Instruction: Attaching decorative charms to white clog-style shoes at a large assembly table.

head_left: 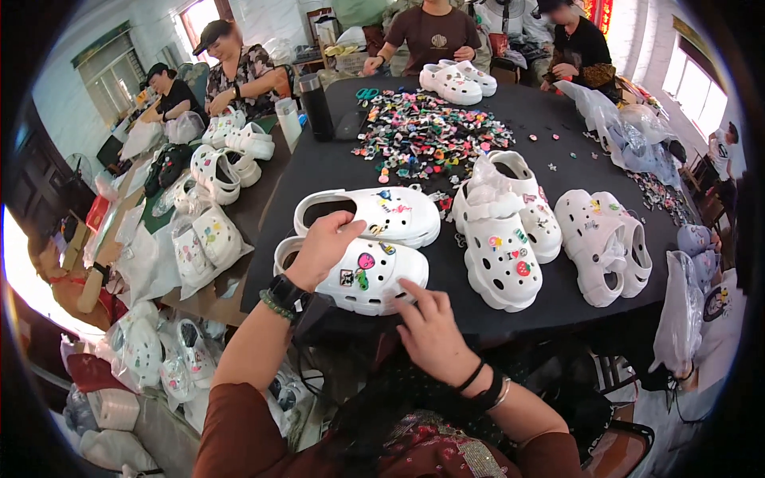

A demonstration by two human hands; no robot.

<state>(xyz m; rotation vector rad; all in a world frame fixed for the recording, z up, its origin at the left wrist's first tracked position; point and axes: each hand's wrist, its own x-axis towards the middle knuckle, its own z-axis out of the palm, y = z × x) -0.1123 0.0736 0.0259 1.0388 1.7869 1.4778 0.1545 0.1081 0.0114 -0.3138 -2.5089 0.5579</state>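
Note:
Two white clogs lie side by side, toes to the right, on the black-covered table in front of me. The nearer clog (388, 277) carries a pink round charm, a green one and a black-and-white square one. My left hand (325, 243) is closed over this clog's upper by the foot opening, its fingertips reaching toward the farther clog (405, 213). Fingers apart, my right hand (434, 331) touches the near side of the same clog's toe. The farther clog has several charms on its top. What lies under my left fingers is partly hidden.
A wide heap of colourful shoe charms (426, 135) covers the table's middle. To the right stand platform clogs (504, 267) and another white pair (602, 255). A black bottle (316, 107) stands at the left edge. Bagged clogs (209, 243) fill the side table. Other people sit around.

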